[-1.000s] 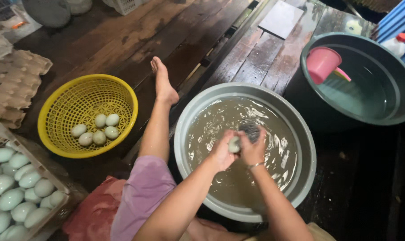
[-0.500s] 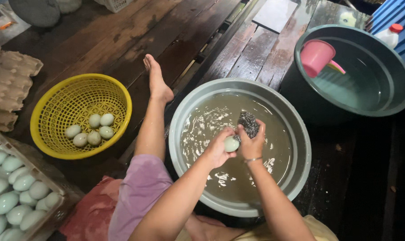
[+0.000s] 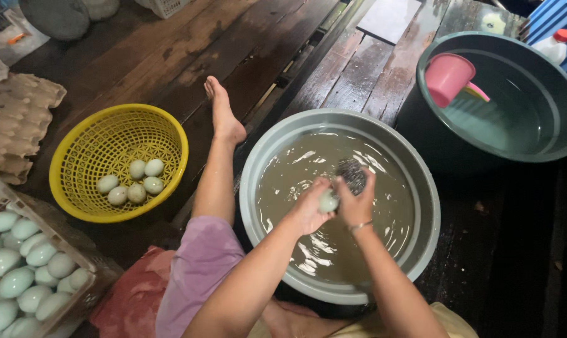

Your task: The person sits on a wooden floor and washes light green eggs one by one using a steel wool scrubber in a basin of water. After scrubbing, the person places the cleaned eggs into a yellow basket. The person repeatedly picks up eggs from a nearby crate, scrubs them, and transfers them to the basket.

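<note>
Floor: dark wooden planks [image 3: 133,56], wet in places, with everything set straight on them.
Grey basin: a wide round basin [image 3: 421,188] sits in front of the seated person, filled with murky brown water.
Left hand: the left hand [image 3: 309,206] is over the basin, fingers closed round a pale egg [image 3: 328,201] held just above the water.
Right hand: the right hand [image 3: 357,201] has its fingers curled shut on a dark scouring pad [image 3: 352,174], pressed against the egg; a thin bracelet [image 3: 359,226] circles that wrist.
Leg: the person's bare foot [image 3: 222,112] stretches out on the planks between the basin and the basket.
Yellow basket: a yellow plastic basket [image 3: 83,188] stands to the left, well apart from the basin, holding five pale eggs [image 3: 133,181] clustered in its bottom.
Crate: at the lower left edge a crate [image 3: 77,250] is packed with pale greenish eggs [image 3: 20,275].
Egg trays: empty cardboard egg trays [image 3: 17,119] are stacked at the far left.
Second tub: a dark green tub [image 3: 558,87] of clearer water stands at the upper right, a pink scoop [image 3: 449,76] inside it.
</note>
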